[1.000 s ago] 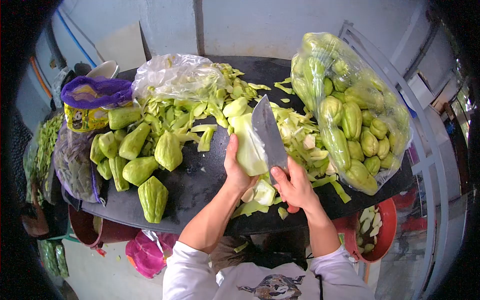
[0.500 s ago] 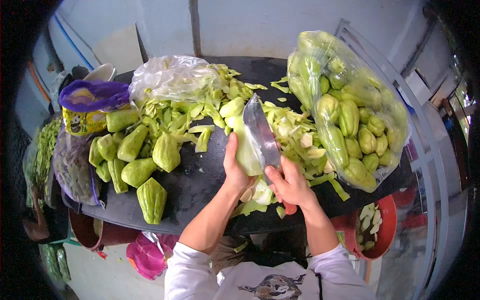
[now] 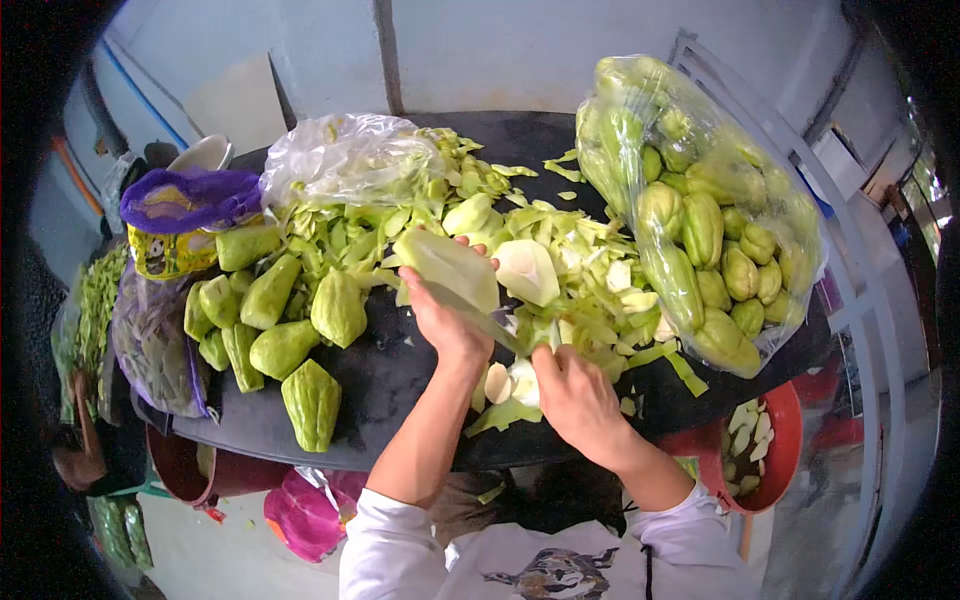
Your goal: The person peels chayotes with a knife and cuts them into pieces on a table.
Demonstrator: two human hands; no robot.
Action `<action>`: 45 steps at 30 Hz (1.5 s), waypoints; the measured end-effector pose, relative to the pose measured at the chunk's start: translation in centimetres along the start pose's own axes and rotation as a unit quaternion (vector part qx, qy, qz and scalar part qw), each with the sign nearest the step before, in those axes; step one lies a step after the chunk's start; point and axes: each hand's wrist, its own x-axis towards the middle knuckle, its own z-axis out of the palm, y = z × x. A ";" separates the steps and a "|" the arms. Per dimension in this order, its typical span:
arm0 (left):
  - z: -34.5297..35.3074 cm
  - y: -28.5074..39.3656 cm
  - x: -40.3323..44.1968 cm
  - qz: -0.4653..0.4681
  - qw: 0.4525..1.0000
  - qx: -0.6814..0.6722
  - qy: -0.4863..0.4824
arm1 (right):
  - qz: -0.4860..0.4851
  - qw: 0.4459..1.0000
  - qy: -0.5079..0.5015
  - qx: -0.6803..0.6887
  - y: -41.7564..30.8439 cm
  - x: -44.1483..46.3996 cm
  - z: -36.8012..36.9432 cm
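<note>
My left hand (image 3: 455, 325) grips a pale peeled chayote piece (image 3: 450, 268), tilted, with its broad face up. In my right hand (image 3: 580, 395) is the handle of a large knife (image 3: 485, 320), its blade pointing up-left across the lower edge of that piece. A cut chayote slice (image 3: 528, 272) lies on the peelings (image 3: 590, 255) just right of the held piece. Below the blade, more pale pieces (image 3: 522, 383) rest near the table's front edge. Unpeeled chayotes (image 3: 312, 405) are grouped on the left part of the black table (image 3: 380, 400).
A clear bag of chayotes (image 3: 705, 220) stands at the right. Behind left are a crumpled plastic bag (image 3: 345, 160) and a purple net bag (image 3: 190, 195). Red buckets (image 3: 782, 440) sit below the table. Another person's arm (image 3: 85, 440) shows at the far left.
The knife has swung from pointing upward to pointing up-left, low across the held piece. My left hand has turned and tilted that piece. A cut slice now shows on the peelings.
</note>
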 end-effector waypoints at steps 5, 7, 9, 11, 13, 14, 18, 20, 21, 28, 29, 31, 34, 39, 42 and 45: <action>-0.5 0.0 0.4 -0.001 0.999 -0.039 0.006 | -0.012 0.999 -0.007 -0.039 -0.2 -0.2 -0.6; -0.5 -0.1 0.3 0.013 1.000 -0.012 0.000 | -0.015 0.999 -0.012 -0.034 0.1 -0.1 -0.8; -0.4 0.1 0.1 0.015 1.000 -0.004 -0.011 | -0.020 0.999 -0.026 -0.031 0.2 -0.1 -0.8; -0.1 0.2 -0.1 0.019 1.000 0.004 -0.020 | -0.022 0.999 -0.026 -0.031 0.2 -0.1 -0.7; 0.2 0.2 -0.4 0.035 0.999 0.016 -0.008 | -0.021 0.999 -0.025 -0.032 0.1 -0.1 -0.6; 0.1 0.0 -0.5 0.032 0.999 0.017 -0.010 | -0.019 0.999 -0.027 -0.034 0.0 0.2 -0.6; -0.5 -0.4 -0.3 0.034 0.998 0.051 0.001 | 0.006 1.000 -0.014 0.005 -0.4 1.0 0.1; -0.5 -0.3 -0.3 0.040 0.998 0.058 -0.001 | -0.002 1.000 -0.005 -0.017 -0.5 1.2 0.6; -0.5 -0.2 -0.2 0.039 0.997 0.059 0.004 | -0.013 0.999 0.003 -0.040 -0.6 1.2 0.8; -1.4 -0.3 0.2 -0.016 0.999 0.038 -0.007 | 0.021 1.000 0.010 -0.008 -1.3 2.0 1.5; -1.3 -0.4 -0.1 -0.017 0.999 0.039 -0.008 | 0.025 1.000 0.012 -0.012 -1.1 2.4 1.6; -0.2 -0.5 -0.8 -0.009 0.998 0.062 -0.002 | 0.030 0.999 0.016 -0.017 -1.1 2.7 1.8; 0.1 -0.4 -0.9 0.023 0.995 0.092 0.008 | 0.026 0.998 0.046 -0.042 -1.6 3.0 1.9; -0.3 -0.4 -1.2 0.057 0.984 0.169 0.008 | 0.077 0.994 0.065 -0.040 -0.9 4.3 3.3; 0.9 0.1 -0.8 -0.009 0.993 0.113 0.027 | 0.100 0.992 0.037 0.062 0.2 3.8 2.3; 0.5 1.4 1.0 -0.059 0.996 0.020 0.063 | 0.136 0.963 0.113 0.203 1.3 3.1 -0.6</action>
